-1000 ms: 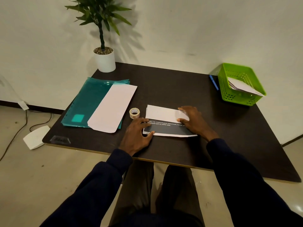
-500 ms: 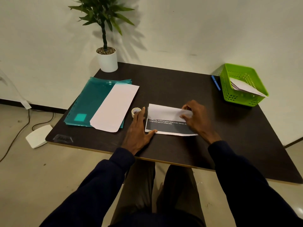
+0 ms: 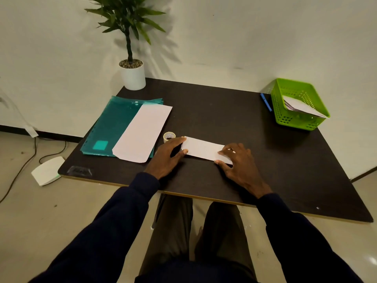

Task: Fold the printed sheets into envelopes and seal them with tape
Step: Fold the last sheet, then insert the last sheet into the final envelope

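Note:
A folded white sheet [image 3: 203, 149] lies as a narrow strip on the dark table [image 3: 224, 111], its printed side hidden. My left hand [image 3: 166, 158] rests at the strip's left end, fingertips and thumb touching its edge. My right hand [image 3: 237, 162] presses flat on the strip's right end with straight fingers. A small roll of tape [image 3: 169, 136] sits just beyond my left fingertips. A long white envelope-shaped sheet [image 3: 142, 132] lies on a teal plastic folder [image 3: 114, 127] to the left.
A green basket [image 3: 297, 104] with folded papers stands at the back right, a blue pen [image 3: 265, 102] beside it. A potted plant [image 3: 132, 74] occupies the back left corner. A white device [image 3: 48, 170] and cables lie on the floor left of the table.
The upper flap has been folded down over the dark printed band, so the sheet is now an all-white strip. Both hands moved to its two ends.

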